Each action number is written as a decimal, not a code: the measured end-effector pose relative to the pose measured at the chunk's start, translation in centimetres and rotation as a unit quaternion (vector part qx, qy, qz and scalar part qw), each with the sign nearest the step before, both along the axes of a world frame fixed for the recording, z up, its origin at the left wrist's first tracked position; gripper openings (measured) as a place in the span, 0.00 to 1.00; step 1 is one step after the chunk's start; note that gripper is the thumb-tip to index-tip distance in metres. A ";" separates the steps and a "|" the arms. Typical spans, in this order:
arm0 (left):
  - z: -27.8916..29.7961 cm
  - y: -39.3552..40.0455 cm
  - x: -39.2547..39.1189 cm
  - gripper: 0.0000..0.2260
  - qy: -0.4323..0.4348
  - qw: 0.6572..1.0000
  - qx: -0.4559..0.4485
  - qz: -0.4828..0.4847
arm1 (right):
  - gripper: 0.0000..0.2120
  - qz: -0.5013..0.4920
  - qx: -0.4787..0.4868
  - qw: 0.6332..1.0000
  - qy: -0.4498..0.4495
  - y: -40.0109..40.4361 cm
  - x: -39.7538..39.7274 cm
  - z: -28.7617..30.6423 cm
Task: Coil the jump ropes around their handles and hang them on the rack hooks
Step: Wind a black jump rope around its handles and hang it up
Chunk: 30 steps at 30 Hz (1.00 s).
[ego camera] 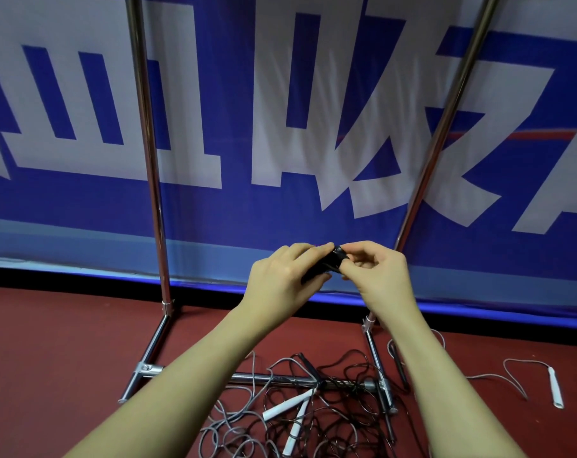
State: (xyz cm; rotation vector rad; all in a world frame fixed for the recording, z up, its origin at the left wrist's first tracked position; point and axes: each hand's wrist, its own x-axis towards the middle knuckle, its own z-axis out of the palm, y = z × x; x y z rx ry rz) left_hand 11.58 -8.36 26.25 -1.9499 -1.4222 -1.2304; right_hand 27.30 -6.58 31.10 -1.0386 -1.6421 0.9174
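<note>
Two bare hands meet in front of a blue and white banner (82, 206), held up above the floor. The left hand (280, 276) and the right hand (376, 272) both pinch a small black bundle (330, 264), mostly hidden by fingers; whether it is handle or coiled rope is hard to tell. Two metal rack poles (148, 153) rise out of view, so no hooks show. On the red floor (49, 358), tangled black and grey jump ropes (313, 421) lie over the rack's base bar. Three white handles (282, 408) are visible.
</note>
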 end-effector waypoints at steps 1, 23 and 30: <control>0.0 -0.1 0.1 0.18 -0.006 1.000 -0.014 -0.004 | 0.14 0.000 0.000 1.000 0.001 0.0 0.1 0.0; 0.5 -0.1 0.1 0.24 0.046 0.989 -0.095 0.102 | 0.05 -0.049 0.014 0.997 -0.062 0.4 -2.3 -0.7; 0.7 -0.2 -0.2 0.27 -0.030 0.980 -0.175 0.084 | 0.08 0.046 -0.062 0.992 0.101 -0.5 -1.9 -0.1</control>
